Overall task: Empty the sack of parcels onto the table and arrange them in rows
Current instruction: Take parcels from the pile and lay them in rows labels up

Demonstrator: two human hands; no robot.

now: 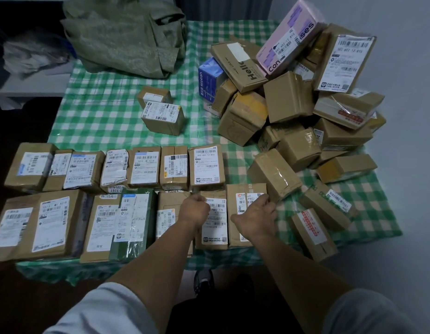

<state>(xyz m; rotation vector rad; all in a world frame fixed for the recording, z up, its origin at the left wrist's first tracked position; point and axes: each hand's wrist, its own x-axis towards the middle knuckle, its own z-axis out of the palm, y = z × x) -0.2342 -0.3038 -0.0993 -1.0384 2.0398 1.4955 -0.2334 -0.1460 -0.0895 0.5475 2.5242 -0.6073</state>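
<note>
Sack lay crumpled, far left of surface. Two parcel rows near edge. Left hand curled at labelled parcel, grip unclear; right hand gripped end parcel. Unsorted pile right.

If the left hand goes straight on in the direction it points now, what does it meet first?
Probably the labelled parcel at the right end of the back row, just beyond the left hand; height is unclear, so it might pass above it.
</note>
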